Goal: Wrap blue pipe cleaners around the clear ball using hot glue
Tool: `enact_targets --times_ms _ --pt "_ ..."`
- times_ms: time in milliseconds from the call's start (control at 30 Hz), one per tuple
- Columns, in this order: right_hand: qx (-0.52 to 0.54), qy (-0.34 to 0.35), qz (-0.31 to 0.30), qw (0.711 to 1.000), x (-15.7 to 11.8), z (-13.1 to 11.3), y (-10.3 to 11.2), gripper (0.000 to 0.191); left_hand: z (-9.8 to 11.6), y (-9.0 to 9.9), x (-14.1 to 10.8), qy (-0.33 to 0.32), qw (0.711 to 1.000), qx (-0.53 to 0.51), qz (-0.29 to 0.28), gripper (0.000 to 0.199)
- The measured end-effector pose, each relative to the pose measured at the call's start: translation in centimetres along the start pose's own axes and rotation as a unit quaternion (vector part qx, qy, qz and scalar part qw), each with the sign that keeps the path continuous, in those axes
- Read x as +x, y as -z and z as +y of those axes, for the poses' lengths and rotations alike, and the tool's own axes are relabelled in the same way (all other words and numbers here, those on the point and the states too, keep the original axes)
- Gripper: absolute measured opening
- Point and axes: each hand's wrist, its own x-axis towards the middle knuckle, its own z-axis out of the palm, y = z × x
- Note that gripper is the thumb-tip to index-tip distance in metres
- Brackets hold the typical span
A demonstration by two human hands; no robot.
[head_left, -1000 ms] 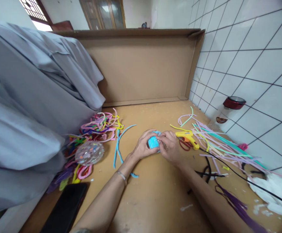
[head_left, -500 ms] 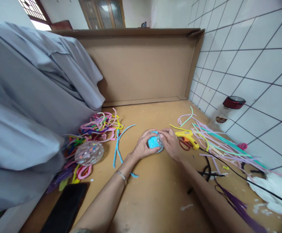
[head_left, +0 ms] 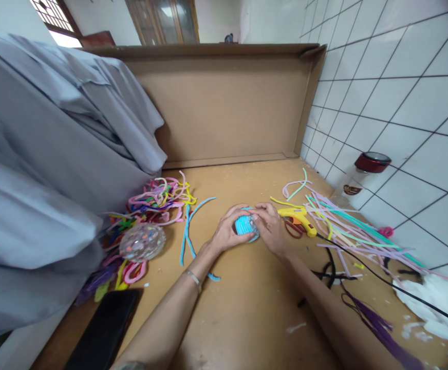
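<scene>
Near the middle of the table, a small round piece wrapped in blue pipe cleaner (head_left: 244, 225) shows between my two hands, with a greyish, clear-looking part on its right side. My left hand (head_left: 227, 231) curls round its left side, thumb below and fingers above. At its upper right edge, my right hand (head_left: 269, 226) presses with thumb and fingertips closed together. Loose blue pipe cleaners (head_left: 187, 239) lie left of my left hand. Just right of my right hand is a yellow glue gun (head_left: 300, 218), partly over red-handled scissors (head_left: 294, 229).
Tangled colourful pipe cleaners (head_left: 158, 200) and a clear faceted bowl-like object (head_left: 143, 241) lie left, with a black phone (head_left: 103, 329) in front. Straight pipe cleaners (head_left: 347, 221), a jar (head_left: 362, 172), a black cord (head_left: 381, 277) and white tissue (head_left: 435, 303) are right. A cardboard panel (head_left: 231, 108) stands behind.
My right hand's fingers have shifted slightly at the edge of the blue-wrapped piece. My left hand keeps its hold, and the things around stay where they were.
</scene>
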Motion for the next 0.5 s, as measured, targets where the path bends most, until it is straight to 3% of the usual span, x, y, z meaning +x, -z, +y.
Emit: enact_targets --times_ms 500 --pt "0.044 -0.013 0.001 0.999 0.0 0.08 -0.06 0.026 0.02 0.05 -0.02 -0.006 1.0 0.01 -0.005 0.05"
